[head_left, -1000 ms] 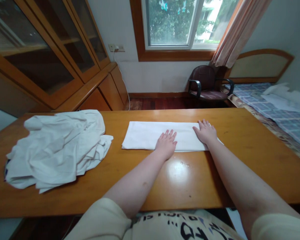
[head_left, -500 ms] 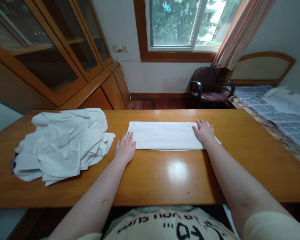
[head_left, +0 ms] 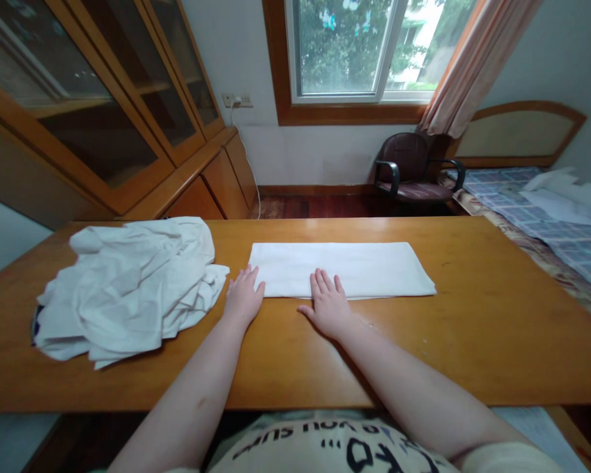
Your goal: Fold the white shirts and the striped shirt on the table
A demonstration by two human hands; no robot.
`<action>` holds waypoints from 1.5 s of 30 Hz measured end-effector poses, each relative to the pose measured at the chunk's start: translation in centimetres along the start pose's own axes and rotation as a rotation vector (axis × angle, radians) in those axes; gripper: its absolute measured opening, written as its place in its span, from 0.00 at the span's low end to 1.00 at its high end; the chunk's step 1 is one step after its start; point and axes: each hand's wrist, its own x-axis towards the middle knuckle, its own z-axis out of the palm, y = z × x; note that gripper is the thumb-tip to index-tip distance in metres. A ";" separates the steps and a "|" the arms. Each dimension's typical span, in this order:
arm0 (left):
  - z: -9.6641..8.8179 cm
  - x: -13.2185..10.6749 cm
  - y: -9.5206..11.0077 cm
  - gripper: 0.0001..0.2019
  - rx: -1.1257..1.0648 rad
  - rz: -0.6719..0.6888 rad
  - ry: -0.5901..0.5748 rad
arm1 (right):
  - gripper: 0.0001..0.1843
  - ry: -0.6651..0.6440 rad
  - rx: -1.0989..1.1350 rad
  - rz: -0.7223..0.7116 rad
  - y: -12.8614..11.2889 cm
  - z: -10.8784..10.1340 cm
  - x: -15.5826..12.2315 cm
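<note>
A white cloth [head_left: 369, 269], folded into a long flat strip, lies across the middle of the wooden table [head_left: 473, 341]. My left hand [head_left: 243, 293] rests at the strip's left end, fingers spread, with the fingertips touching its edge. Near the middle of the strip's front edge, my right hand [head_left: 328, 303] lies flat, its fingers on the cloth and its thumb stretched out over the wood. Neither hand grips anything. To the left is a crumpled heap of white cloth [head_left: 128, 289] with a bit of dark material showing at its left side.
A glass-doored wooden cabinet [head_left: 197, 164] stands behind the table at the left. Past the far edge are a dark office chair [head_left: 406, 167] and a window [head_left: 345, 52] with a pink curtain [head_left: 477, 59]. A bed with a checked cover [head_left: 566, 230] is at the right.
My right hand has moved left from the strip's right end to the middle of its front edge. My left hand has stayed by the left end.
</note>
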 end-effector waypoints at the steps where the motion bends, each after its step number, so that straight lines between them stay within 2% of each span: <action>1: 0.0 0.2 -0.3 0.24 -0.080 -0.013 0.042 | 0.47 0.000 -0.004 0.001 0.1 0.2 0.0; 4: 0.0 1.1 -1.4 0.22 -0.381 -0.097 0.184 | 0.47 -0.007 -0.013 -0.002 0.4 0.2 0.2; 6: 0.0 1.5 -2.2 0.23 -0.585 -0.211 0.204 | 0.46 -0.002 -0.024 0.004 0.3 -0.3 0.2; 8: -0.2 1.7 -3.0 0.24 -0.703 -0.299 0.168 | 0.44 0.028 -0.040 0.013 -0.2 -0.8 -0.1; 11: -1.1 1.6 -3.5 0.25 -0.659 -0.308 0.105 | 0.38 0.060 -0.060 0.068 -0.9 -1.6 -0.6; 15: -2.1 1.2 -3.1 0.24 -0.456 -0.297 0.074 | 0.34 -0.033 -0.072 0.125 -1.0 -2.0 -0.5; 17: -2.1 1.1 -2.7 0.23 -0.472 -0.288 0.062 | 0.35 -0.077 -0.080 0.109 -0.9 -1.9 -0.3; 21: -1.8 1.1 -2.2 0.20 -0.813 -0.333 0.027 | 0.37 -0.093 -0.102 0.105 -0.8 -1.8 0.1; 25: -2.2 0.8 -1.8 0.16 -1.167 -0.408 -0.186 | 0.38 -0.083 -0.100 0.069 -0.8 -1.7 0.0; 26: -2.3 0.6 -1.7 0.15 -1.221 -0.408 -0.204 | 0.38 -0.085 -0.096 0.065 -0.8 -1.6 0.0; 30: -2.6 0.3 -0.7 0.16 -1.356 -0.394 -0.075 | 0.38 -0.083 -0.083 0.065 -0.8 -1.5 0.1; 34: -3.4 0.2 1.3 0.20 -1.531 -0.287 -0.014 | 0.38 -0.075 -0.074 0.029 -0.7 -1.4 0.1; 37: -4.6 0.3 3.9 0.18 -1.580 -0.185 -0.011 | 0.38 -0.065 -0.067 -0.004 -0.6 -1.4 0.1; 41: -5.9 1.1 8.6 0.14 -1.590 -0.100 -0.050 | 0.40 -0.031 -0.062 -0.033 -0.7 -1.4 0.0; 45: -4.7 2.4 13.8 0.14 -1.683 -0.096 -0.153 | 0.32 -0.031 -0.069 -0.053 -0.6 -1.6 0.0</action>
